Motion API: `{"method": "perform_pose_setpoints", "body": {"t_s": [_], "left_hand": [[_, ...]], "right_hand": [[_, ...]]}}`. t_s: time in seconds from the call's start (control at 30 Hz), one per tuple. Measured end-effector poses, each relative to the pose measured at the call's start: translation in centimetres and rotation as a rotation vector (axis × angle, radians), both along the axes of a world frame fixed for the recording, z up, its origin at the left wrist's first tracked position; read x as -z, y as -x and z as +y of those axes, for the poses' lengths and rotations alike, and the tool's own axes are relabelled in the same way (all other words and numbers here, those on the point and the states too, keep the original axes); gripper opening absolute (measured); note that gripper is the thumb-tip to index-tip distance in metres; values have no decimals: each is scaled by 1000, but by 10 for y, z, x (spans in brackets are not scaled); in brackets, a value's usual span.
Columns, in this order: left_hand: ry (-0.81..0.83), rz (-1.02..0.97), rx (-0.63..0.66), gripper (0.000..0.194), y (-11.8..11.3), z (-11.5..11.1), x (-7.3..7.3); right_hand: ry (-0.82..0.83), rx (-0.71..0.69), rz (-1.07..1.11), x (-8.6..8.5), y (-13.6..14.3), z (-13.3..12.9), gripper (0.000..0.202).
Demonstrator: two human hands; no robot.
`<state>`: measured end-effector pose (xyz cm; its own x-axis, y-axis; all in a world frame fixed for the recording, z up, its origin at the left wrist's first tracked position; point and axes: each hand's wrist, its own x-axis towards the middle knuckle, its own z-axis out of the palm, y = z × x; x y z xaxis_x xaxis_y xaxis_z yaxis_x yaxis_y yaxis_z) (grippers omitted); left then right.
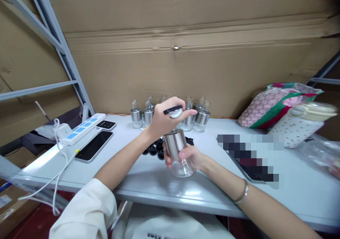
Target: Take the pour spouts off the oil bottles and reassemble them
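Observation:
My right hand [192, 156] is wrapped round the lower part of a glass bottle [176, 143] with a brushed-metal sleeve, tilted a little over the table. Above it, my left hand [166, 117] is closed at the bottle's mouth on a black cap [172, 109] with a pale round part showing beside it. The fingers hide the bottle's neck, so I cannot tell how the cap sits on it. Behind my hands stand several similar glass bottles [136, 117] with metal sleeves. Loose black caps [153, 149] lie on the table, partly covered by the bottle and my hands.
On the left of the table [127, 175] are a power strip [83, 129], a phone [95, 146], a small black device [106, 125] and white cables. A patterned bag [262, 108], a dotted flask [297, 125] and clear plastic [321, 157] occupy the right. Cardboard [186, 72] stands behind.

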<state>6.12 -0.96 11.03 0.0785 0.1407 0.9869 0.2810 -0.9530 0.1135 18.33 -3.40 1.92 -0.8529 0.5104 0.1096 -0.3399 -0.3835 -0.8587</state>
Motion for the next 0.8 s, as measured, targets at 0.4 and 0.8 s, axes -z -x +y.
{"method": "perform_pose_setpoints", "body": {"t_s": [0.4, 0.8], "left_hand": [[293, 194, -234, 18, -1, -4, -3], [902, 842, 558, 15, 49, -4, -47]], "right_hand": [[-4, 88, 7, -12, -3, -1, 44], [-32, 53, 10, -9, 1, -6, 42]]}}
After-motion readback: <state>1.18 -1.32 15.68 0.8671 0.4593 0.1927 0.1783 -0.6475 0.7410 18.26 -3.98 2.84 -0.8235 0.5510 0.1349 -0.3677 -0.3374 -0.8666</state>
